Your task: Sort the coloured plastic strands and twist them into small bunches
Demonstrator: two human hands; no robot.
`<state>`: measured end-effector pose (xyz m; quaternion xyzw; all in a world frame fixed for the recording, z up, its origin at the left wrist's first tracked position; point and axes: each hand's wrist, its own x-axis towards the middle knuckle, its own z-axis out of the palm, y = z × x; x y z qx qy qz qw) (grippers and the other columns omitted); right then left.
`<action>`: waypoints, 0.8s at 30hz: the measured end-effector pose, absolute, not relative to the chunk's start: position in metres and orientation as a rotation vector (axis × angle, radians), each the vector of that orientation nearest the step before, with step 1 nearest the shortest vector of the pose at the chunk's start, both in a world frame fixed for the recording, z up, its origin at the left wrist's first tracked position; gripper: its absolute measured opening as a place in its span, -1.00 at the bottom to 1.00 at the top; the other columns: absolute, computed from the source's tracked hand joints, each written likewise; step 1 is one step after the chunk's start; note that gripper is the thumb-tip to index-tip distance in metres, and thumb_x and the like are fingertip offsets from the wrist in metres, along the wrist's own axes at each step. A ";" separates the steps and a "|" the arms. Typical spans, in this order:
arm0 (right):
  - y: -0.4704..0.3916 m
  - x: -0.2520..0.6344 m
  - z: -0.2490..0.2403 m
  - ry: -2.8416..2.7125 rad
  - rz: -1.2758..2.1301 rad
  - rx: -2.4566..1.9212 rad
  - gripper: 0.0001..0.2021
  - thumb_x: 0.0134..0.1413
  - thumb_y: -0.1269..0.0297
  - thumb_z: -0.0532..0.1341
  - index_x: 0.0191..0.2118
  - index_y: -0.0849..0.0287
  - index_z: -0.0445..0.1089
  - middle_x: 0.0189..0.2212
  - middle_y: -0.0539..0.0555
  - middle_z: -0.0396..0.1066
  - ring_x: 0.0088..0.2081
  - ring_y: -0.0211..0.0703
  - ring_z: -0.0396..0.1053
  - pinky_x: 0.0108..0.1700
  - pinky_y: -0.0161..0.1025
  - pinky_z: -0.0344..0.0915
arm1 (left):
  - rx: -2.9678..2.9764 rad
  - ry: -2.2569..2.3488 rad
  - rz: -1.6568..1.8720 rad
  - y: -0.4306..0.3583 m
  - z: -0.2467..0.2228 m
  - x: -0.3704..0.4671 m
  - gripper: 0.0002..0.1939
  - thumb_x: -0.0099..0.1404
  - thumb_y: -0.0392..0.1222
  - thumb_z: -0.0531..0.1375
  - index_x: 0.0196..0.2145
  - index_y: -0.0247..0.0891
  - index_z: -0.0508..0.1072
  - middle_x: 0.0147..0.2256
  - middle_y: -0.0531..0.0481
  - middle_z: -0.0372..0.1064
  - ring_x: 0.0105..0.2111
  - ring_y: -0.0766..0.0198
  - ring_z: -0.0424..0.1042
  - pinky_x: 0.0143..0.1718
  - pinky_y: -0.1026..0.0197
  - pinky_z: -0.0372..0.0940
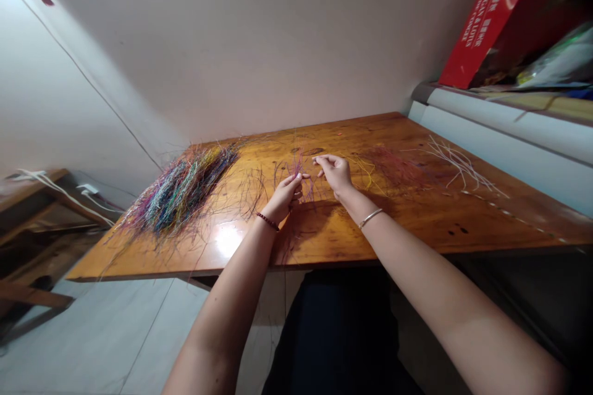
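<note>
My left hand is closed around a small bunch of thin purple strands, which fan out above and below its fingers over the table. Just to its right, my right hand has thumb and forefinger pinched together; whatever lies between them is too fine to make out. A thick heap of multicoloured strands covers the table's left end. Loose dark strands are scattered between that heap and my left hand. Beyond my right hand lie yellow strands and a spread of reddish strands.
White strands lie at the right of the wooden table, which stands against a pale wall. Past its right edge, a red box rests on a white surface. A low wooden stool with white cables is at left.
</note>
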<state>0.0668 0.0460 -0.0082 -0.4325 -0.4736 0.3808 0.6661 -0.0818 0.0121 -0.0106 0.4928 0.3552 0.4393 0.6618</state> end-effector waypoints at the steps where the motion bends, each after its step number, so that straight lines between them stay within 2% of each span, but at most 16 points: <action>1: 0.045 0.067 -0.007 -1.059 0.862 -0.977 -0.77 -0.10 0.18 0.17 -0.43 0.24 0.46 -0.43 0.07 0.47 -0.62 -0.40 0.24 -0.56 -0.40 0.20 | 1.115 0.806 0.994 0.012 -0.010 -0.082 -0.61 0.15 0.05 0.22 -0.17 -0.29 0.41 -0.59 0.21 -0.19 -0.71 0.54 -0.20 -0.73 0.41 -0.34; 7: 0.040 0.067 -0.002 -1.019 0.884 -0.993 -0.75 -0.10 0.19 0.14 -0.41 0.26 0.47 -0.43 0.06 0.47 -0.63 -0.41 0.23 -0.58 -0.43 0.16 | 1.114 0.820 0.992 0.011 -0.009 -0.081 -0.60 0.16 0.04 0.22 -0.15 -0.30 0.41 -0.58 0.21 -0.18 -0.70 0.54 -0.20 -0.73 0.41 -0.34; 18: 0.044 0.065 -0.009 -1.125 0.976 -1.043 -0.82 -0.18 0.23 0.14 -0.51 0.25 0.39 -0.51 0.00 0.40 -0.64 -0.40 0.24 -0.61 -0.43 0.11 | 1.129 0.832 0.985 0.010 -0.009 -0.081 -0.63 0.18 0.02 0.20 -0.16 -0.30 0.40 -0.59 0.21 -0.20 -0.70 0.54 -0.21 -0.73 0.42 -0.34; 24: 0.045 0.061 -0.015 -1.317 1.006 -1.044 -0.83 -0.15 0.23 0.15 -0.52 0.22 0.40 -0.58 -0.01 0.41 -0.61 -0.33 0.27 -0.54 -0.39 0.20 | 1.135 0.824 0.990 0.011 -0.011 -0.081 -0.64 0.16 0.03 0.21 -0.19 -0.29 0.40 -0.59 0.21 -0.19 -0.70 0.53 -0.20 -0.72 0.42 -0.35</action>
